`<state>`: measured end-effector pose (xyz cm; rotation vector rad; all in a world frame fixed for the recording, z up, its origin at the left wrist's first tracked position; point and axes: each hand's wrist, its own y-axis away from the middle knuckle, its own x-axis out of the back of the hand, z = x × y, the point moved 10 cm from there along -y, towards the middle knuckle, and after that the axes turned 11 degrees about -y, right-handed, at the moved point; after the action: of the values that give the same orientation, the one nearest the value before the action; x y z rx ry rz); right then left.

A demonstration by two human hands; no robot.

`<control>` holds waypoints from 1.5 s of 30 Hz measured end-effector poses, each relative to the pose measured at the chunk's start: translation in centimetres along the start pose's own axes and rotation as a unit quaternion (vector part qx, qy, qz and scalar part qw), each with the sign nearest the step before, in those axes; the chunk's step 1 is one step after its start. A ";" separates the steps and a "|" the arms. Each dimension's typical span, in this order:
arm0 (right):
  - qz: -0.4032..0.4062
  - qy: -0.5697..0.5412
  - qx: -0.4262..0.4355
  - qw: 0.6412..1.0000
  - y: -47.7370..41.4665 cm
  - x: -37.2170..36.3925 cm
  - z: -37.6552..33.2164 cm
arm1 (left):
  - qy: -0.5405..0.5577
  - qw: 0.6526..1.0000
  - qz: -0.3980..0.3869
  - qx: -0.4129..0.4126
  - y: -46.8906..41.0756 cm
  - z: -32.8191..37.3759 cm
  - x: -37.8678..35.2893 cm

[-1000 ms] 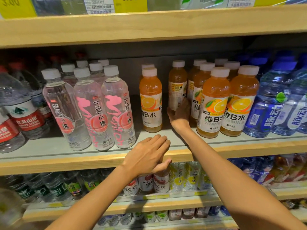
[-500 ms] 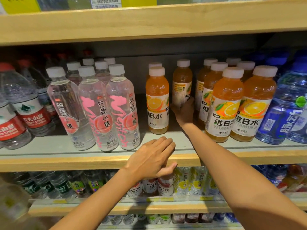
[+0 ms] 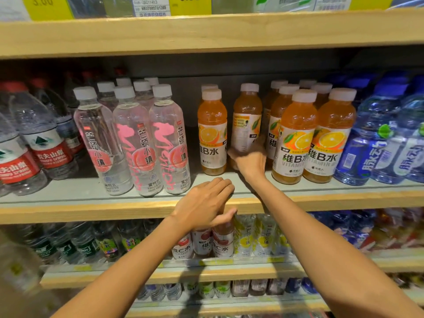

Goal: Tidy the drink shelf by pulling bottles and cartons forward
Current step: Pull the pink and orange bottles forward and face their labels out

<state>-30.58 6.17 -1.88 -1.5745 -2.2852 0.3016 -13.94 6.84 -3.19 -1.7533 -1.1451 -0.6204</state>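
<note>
A: What has the right hand [image 3: 249, 162] got?
B: Its fingers curl round the lower part of an orange plastic juice bottle with a white cap [image 3: 247, 115]. A matching bottle [image 3: 212, 134] stands just left of those fingers, with a front-row pair [image 3: 296, 143] to their right.
A: And the left hand [image 3: 203, 203]?
B: Fingers straight, flat on the pale wooden shelf edge [image 3: 91, 208], thumb beneath it — holding nothing.
</note>
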 end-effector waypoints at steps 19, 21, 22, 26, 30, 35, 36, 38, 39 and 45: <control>-0.158 -0.041 0.060 0.985 13.3 4.2 -8.0 | 0.649 0.656 0.198 0.331 -1.4 -5.9 8.8; -0.154 -0.046 0.060 0.985 14.2 3.8 -8.1 | 0.649 0.639 0.217 0.352 -1.3 -6.0 9.2; -0.149 -0.042 0.062 0.986 14.6 3.7 -8.1 | 0.645 0.635 0.224 0.361 -1.2 -6.1 9.4; -0.145 -0.019 0.082 0.986 15.5 3.5 -8.6 | 0.649 0.620 0.226 0.380 -1.0 -6.5 9.8; -0.244 -0.158 0.022 0.957 15.7 2.8 -8.7 | 0.683 0.585 0.192 0.393 -1.1 -7.1 9.6; -0.425 -0.441 -0.230 0.756 18.0 -0.1 -7.4 | 0.877 0.401 0.048 0.260 -3.4 -4.7 8.4; -0.457 -0.475 -0.251 0.709 18.8 -0.6 -7.7 | 0.904 0.370 0.031 0.211 -4.0 -4.1 8.8; -0.505 -0.515 -0.252 0.645 19.9 -1.3 -8.7 | 0.939 0.321 0.011 0.126 -5.0 -3.1 9.6; -0.518 -0.524 -0.245 0.631 20.2 -1.6 -9.0 | 0.947 0.305 0.005 0.097 -5.3 -2.7 9.8; -0.488 -0.509 -0.209 0.677 19.7 -1.8 -8.4 | 0.959 0.277 -0.011 0.063 -5.6 -1.7 8.8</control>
<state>-9.73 11.40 -1.68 0.1445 -3.8460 0.4197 -15.00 9.95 6.85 0.1817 0.6654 -1.6780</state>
